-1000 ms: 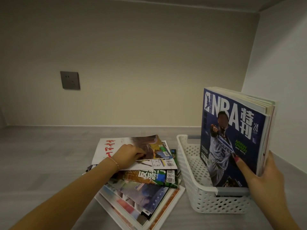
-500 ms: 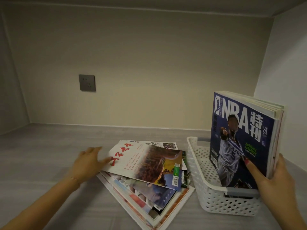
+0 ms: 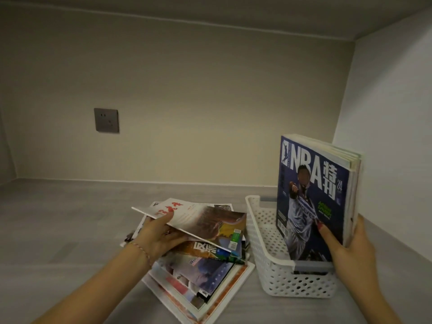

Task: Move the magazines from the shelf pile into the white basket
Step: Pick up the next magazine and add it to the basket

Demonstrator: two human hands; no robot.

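My left hand (image 3: pixel 159 237) grips the near-left edge of the top magazine (image 3: pixel 201 220), the one with red characters on a white cover and a brownish landscape picture: my thumb lies on the cover by the red characters and my fingers are curled underneath, so that this edge is tilted up off the pile (image 3: pixel 198 277) while the far-right part lies low over the magazines below. The pile sits on the grey shelf (image 3: pixel 58 230), fanned out unevenly, with a green-and-white cover showing just under the lifted one and paler covers lower down, the bottom ones sticking out toward me. Just to the right of the pile, close but with a narrow gap, stands the white basket (image 3: pixel 259 242), perforated, with a grey strip on its near rim. Inside it a bundle of magazines (image 3: pixel 313 197) stands upright against the right side, the blue NBA cover facing left. My right hand (image 3: pixel 350 251) clasps the lower near edge of that bundle, thumb pressed on the blue cover and fingers wrapped round the back of the stack. A thin bracelet (image 3: pixel 141 250) circles my left wrist. On the back wall, to the left, a dark socket (image 3: pixel 106 120) is fixed.
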